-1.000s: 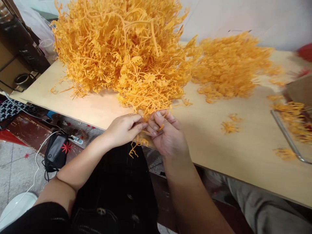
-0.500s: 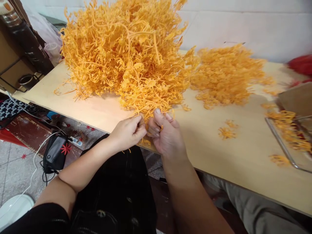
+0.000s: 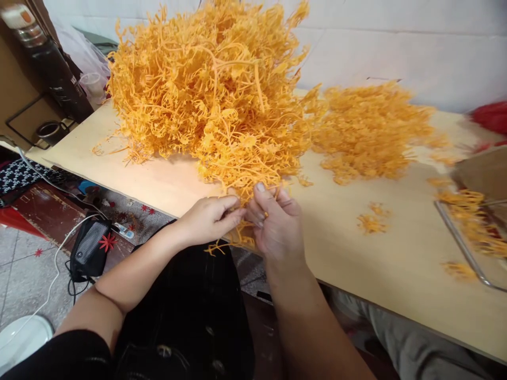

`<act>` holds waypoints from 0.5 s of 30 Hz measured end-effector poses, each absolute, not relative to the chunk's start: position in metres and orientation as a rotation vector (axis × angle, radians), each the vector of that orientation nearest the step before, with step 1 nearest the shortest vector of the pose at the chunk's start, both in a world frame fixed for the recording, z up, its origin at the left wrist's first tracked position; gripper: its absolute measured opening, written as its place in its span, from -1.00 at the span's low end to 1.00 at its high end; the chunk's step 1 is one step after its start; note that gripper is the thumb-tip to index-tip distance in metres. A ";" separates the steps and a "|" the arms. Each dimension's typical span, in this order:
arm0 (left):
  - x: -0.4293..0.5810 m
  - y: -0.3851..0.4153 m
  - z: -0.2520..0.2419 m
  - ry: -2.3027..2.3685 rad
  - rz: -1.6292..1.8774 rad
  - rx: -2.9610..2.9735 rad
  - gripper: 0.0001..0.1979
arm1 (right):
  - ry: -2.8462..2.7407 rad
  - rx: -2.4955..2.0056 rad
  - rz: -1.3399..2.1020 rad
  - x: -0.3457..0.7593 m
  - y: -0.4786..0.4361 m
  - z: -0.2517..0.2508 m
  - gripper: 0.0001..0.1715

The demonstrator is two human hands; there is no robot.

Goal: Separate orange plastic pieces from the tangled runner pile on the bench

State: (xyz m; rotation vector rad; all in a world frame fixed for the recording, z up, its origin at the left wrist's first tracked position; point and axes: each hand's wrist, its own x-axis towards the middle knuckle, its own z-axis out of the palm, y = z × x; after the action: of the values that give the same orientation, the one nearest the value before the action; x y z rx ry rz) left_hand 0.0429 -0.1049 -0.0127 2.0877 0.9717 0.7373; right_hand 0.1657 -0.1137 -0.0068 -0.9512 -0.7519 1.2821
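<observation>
A big tangled heap of orange plastic sprigs [image 3: 209, 89] rises on the pale wooden table [image 3: 356, 264]. At the heap's near edge, my left hand [image 3: 208, 219] and my right hand [image 3: 277, 227] meet, both with fingers pinched on the same orange sprig [image 3: 241, 237], whose strands hang over the table's front edge. A small orange bit shows between the right hand's fingers. A lower, blurred pile of orange pieces [image 3: 372, 129] lies to the right of the heap.
Loose orange pieces [image 3: 370, 221] dot the table. A metal-rimmed tray [image 3: 467, 248] with more orange pieces stands at the right edge, beside something red [image 3: 491, 116]. Below left, a black device with a white cable [image 3: 89, 248] lies on the floor. A person's grey trouser leg [image 3: 415, 343] shows under the table.
The view has shifted slightly. Both hands stay at the heap's near edge, working the same sprig; its strands hang lower over the table edge than half a second ago.
</observation>
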 end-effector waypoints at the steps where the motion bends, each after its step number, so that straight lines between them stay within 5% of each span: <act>1: 0.043 -0.105 -0.014 0.959 0.789 2.044 -0.72 | -0.750 -0.968 1.274 0.166 -0.113 -0.006 -0.47; 7: 0.048 -0.104 -0.014 0.945 0.983 1.787 -0.79 | -0.771 -0.983 1.254 0.173 -0.108 -0.003 -0.48; 15: 0.041 -0.107 -0.004 0.687 0.526 1.677 -0.75 | -1.029 -1.194 0.899 0.177 -0.106 -0.016 -0.61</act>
State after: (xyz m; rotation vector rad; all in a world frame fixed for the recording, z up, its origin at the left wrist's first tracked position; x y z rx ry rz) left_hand 0.0405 -0.1068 -0.0038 1.6774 0.6866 0.5257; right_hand 0.1772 -0.1056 -0.0159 -1.1937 -1.0292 0.8987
